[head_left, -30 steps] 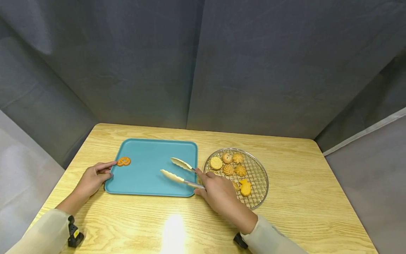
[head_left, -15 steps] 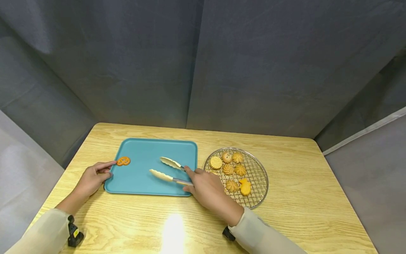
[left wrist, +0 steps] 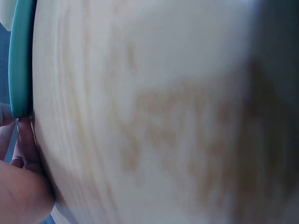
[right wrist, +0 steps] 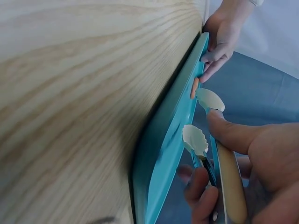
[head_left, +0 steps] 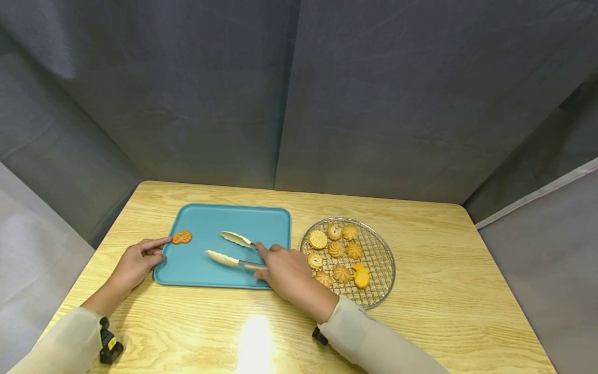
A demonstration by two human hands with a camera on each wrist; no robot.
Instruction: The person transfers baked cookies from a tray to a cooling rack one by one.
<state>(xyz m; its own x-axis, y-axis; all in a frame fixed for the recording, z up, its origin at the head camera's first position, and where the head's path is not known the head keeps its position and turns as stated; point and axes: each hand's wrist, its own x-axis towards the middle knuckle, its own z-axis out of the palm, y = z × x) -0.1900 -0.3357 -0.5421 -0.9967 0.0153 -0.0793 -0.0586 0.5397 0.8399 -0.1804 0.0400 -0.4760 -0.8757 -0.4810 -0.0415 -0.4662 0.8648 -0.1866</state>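
On a blue tray (head_left: 187, 267), an orange pretzel-shaped cookie (head_left: 182, 237) lies by the left rim. My left hand (head_left: 136, 262) holds the tray's left edge between thumb and fingers, its index fingertip right at the cookie. My right hand (head_left: 291, 272) grips metal tongs (head_left: 223, 258) with cream scalloped tips, spread apart over the tray and pointing left toward the pretzel-shaped cookie. Nothing sits between the tips. In the right wrist view, the thumb lies along one arm of the tongs (right wrist: 231, 186) and fingers curl at the other.
Right of the tray, a round wire rack (head_left: 380, 259) carries several cookies, among them a yellow pineapple-shaped one (head_left: 362, 276) and a round dotted one (head_left: 318, 239). My right forearm crosses its near-left side. A grey curtain (head_left: 374, 104) stands behind the wooden table (head_left: 444, 291).
My right hand has moved left with the spread tongs, farther over the tray, uncovering more cookies on the rack. My left hand, the tray and the pretzel-shaped cookie have stayed in place.
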